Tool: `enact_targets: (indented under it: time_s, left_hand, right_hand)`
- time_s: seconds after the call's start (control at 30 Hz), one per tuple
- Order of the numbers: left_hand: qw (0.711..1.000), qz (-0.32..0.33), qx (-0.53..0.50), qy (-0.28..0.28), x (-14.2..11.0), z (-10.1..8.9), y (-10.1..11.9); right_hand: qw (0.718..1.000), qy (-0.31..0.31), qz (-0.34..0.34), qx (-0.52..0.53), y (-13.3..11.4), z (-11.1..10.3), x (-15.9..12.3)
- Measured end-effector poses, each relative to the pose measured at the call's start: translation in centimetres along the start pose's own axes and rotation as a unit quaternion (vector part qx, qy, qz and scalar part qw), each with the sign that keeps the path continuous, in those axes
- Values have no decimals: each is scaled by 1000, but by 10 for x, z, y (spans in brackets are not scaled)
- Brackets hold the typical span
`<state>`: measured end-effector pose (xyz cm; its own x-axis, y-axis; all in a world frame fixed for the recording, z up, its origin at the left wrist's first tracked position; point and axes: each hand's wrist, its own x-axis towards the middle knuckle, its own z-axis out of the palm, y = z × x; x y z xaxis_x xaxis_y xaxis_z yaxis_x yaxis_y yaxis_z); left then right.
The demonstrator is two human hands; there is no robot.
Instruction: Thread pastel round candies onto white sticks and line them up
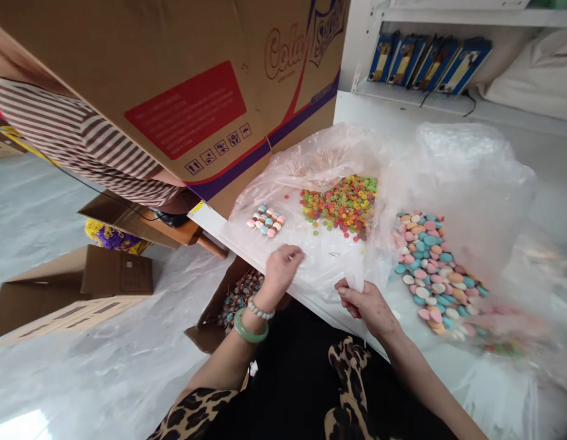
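Observation:
My left hand rests on a clear plastic bag, fingers curled and pressed onto the film near its open edge. My right hand pinches a gathered fold of the same plastic. Inside the bag lie a small cluster of pastel beads and a heap of small multicoloured ring beads. A second clear bag to the right holds larger flat pastel discs. Green and white bracelets circle my left wrist.
A big cardboard box printed "Cola" hangs over the upper left. A person in a striped top is behind it. Open cartons lie on the floor, one with dark beads. Blue packs stand on a white shelf.

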<state>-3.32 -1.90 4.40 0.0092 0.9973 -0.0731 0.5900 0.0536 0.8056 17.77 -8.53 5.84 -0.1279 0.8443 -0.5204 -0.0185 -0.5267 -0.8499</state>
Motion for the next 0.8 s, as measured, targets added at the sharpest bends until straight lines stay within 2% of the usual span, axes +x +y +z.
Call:
enact_targets:
  time_s: [0.03, 0.07, 0.1, 0.17, 0.2, 0.33, 0.47, 0.53, 0.6, 0.67, 0.7, 0.77, 0.8]
  left_hand:
    - [990, -2, -114, -86, -9, 11, 10]
    - [964, -10, -216, -157, -17, 22, 19]
    - [931, -24, -300, -205, -25, 32, 26]
    - [883, -58, -402, -236, -36, 47, 36]
    - [872, -73, -424, -233, -39, 53, 38]
    - [874, -89, -415, -238, -45, 66, 42]
    - [869, -91, -385, -298, -48, 74, 49]
    - [876, -80, -362, -308, -48, 78, 56]
    - [887, -47, -351, -295, -46, 81, 66]
    - [895, -3, -348, -279, -43, 84, 78]
    - [898, 17, -345, -273, -41, 85, 84]
    - [903, 42, -336, -266, -38, 88, 93]
    - [905, 47, -330, -264, -37, 90, 96]
  right_hand:
    - [1000, -23, -1, -5, -1, 2, -2]
    - [999, -47, 2, -13, -1, 3, -4]
    - [997, -71, 4, -19, -1, 4, -6]
    - [995, -92, 8, -28, 1, 2, -10]
    - [995, -97, 13, -31, 3, -1, -12]
    - [994, -103, 35, -1, 18, -19, -24]
    - [991, -111, 27, 69, 29, -28, -33]
    - [990, -101, 26, 93, 29, -30, -36]
    - [993, -57, -6, 104, 27, -35, -39]
    - [989, 48, -100, 103, 28, -45, -45]
    - [975, 120, -162, 96, 30, -51, -49]
    - [923, 261, -276, 68, 42, -65, -58]
    - [897, 311, -310, 45, 50, -72, -62]
